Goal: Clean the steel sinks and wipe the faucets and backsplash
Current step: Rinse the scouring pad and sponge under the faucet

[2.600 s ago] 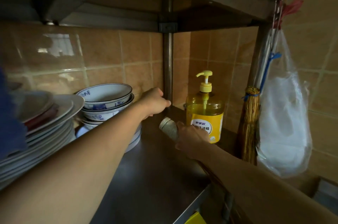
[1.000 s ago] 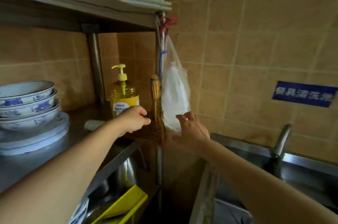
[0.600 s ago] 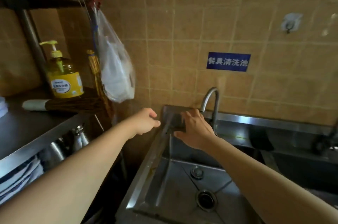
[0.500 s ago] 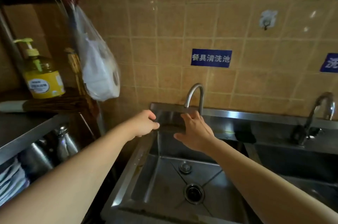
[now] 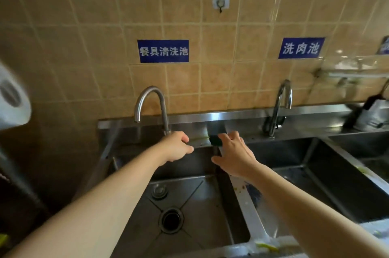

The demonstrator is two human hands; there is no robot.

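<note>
The tiled backsplash (image 5: pixel 210 76) rises behind the left faucet (image 5: pixel 150 106). Below this faucet lies the left sink (image 5: pixel 189 205), and the second sink (image 5: pixel 294 173) is to its right. The left hand (image 5: pixel 175 148) is just under the faucet's base, fingers curled and holding nothing visible. To the right of the faucet, the right hand (image 5: pixel 233 156) reaches with straight fingers to a dark sponge (image 5: pixel 215 140) on the ledge.

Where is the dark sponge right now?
In the head view the dark sponge sits on the sink's back ledge, just beyond the right hand's fingertips, between the two faucets.
</note>
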